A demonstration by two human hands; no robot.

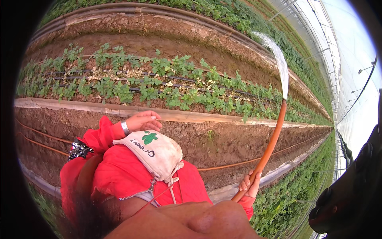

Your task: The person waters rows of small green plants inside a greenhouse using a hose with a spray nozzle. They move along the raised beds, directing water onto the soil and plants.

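My right hand (250, 182) is wrapped around an orange hose (273, 140) near the lower right. Water (280, 61) pours from its end in a white arc over the planted bed and the far path. My left hand (143, 121) is held before my chest, fingers loosely bent, with nothing plainly in it. A metallic band (125, 128) circles that wrist. Close below the hand, a soiled white cloth drawstring pouch (158, 155) with a green print and writing lies against my red jacket (125, 167).
A bed of low leafy plants (119, 89) has black drip lines (182, 85) and a pale raised edging (179, 115). More orange hose (229, 165) runs along the dirt path (191, 143). Further beds (286, 194) flank the path beneath a plastic greenhouse roof (355, 38).
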